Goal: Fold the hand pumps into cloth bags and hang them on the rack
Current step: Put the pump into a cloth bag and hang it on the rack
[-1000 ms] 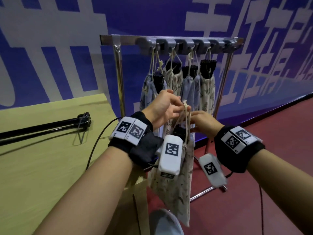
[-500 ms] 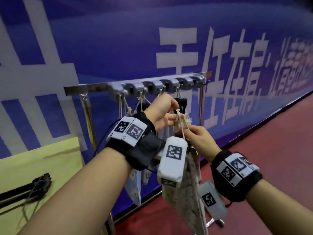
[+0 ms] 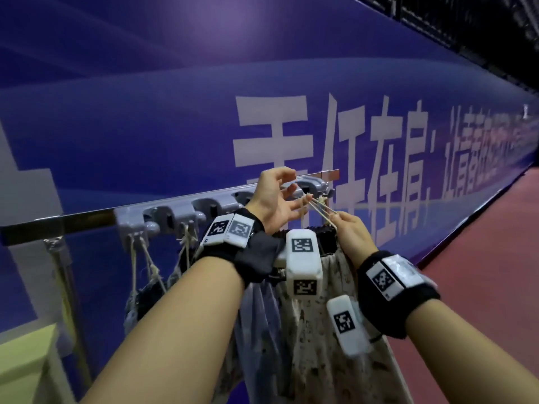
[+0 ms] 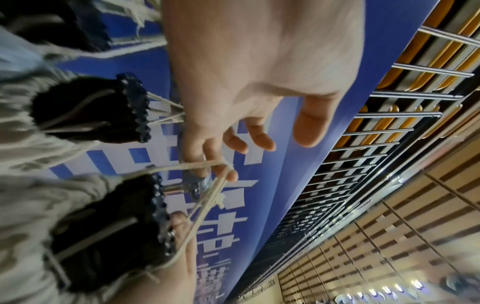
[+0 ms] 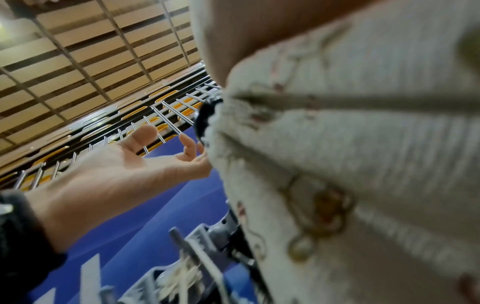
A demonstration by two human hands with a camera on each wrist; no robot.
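A cream floral cloth bag (image 3: pixel 306 345) hangs below my hands, and the black top of the hand pump (image 3: pixel 326 240) pokes out of its mouth. My right hand (image 3: pixel 339 218) pinches the bag's drawstring (image 3: pixel 320 209) just above the bag. My left hand (image 3: pixel 291 196) has its fingers spread, and the drawstring loop (image 4: pixel 207 164) is stretched over one fingertip (image 4: pixel 228 174). The loop sits right by the last grey hook (image 3: pixel 309 182) at the right end of the rack bar (image 3: pixel 87 220). In the right wrist view the bag cloth (image 5: pixel 363 144) fills the frame and hides my right fingers.
Other filled bags (image 3: pixel 145 290) hang by their strings from the grey hooks to the left, one of them bluish (image 3: pixel 256 316) and pressed against mine. A yellow-green table (image 3: pixel 23 360) stands at lower left. Behind the rack is a blue banner wall, with red floor (image 3: pixel 481 258) to the right.
Both hands have lifted the bag from waist height up to the rack's right end. My left hand has let go its pinch and spread its fingers inside the drawstring loop.
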